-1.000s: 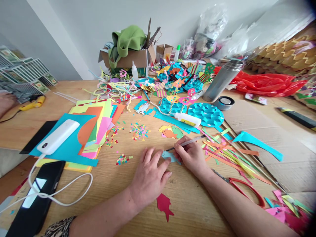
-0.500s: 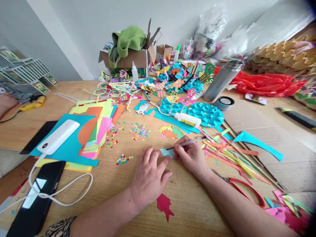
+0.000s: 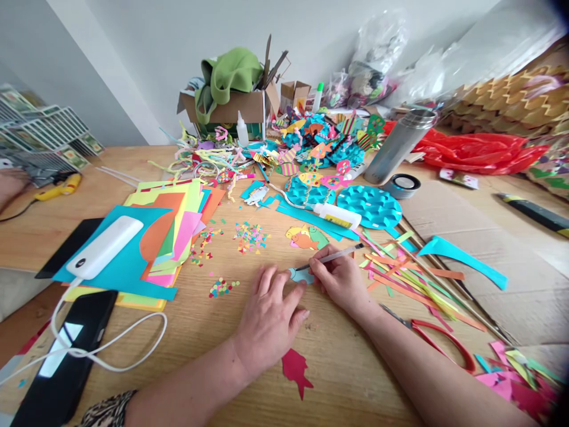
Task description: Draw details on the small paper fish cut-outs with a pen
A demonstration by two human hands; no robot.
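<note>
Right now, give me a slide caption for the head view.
Left hand steadies a blue paper cutout on the wooden table while the right hand sets a pen tip on it.

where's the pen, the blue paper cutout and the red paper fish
pen (image 3: 341, 254): head view, on the bare stretch of its shaft
blue paper cutout (image 3: 297, 275): head view, on its visible middle
red paper fish (image 3: 293, 366): head view, on the middle of its body

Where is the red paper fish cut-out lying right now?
In the head view the red paper fish lies flat on the wooden table at bottom centre, just below the left hand, beside its wrist.
</note>
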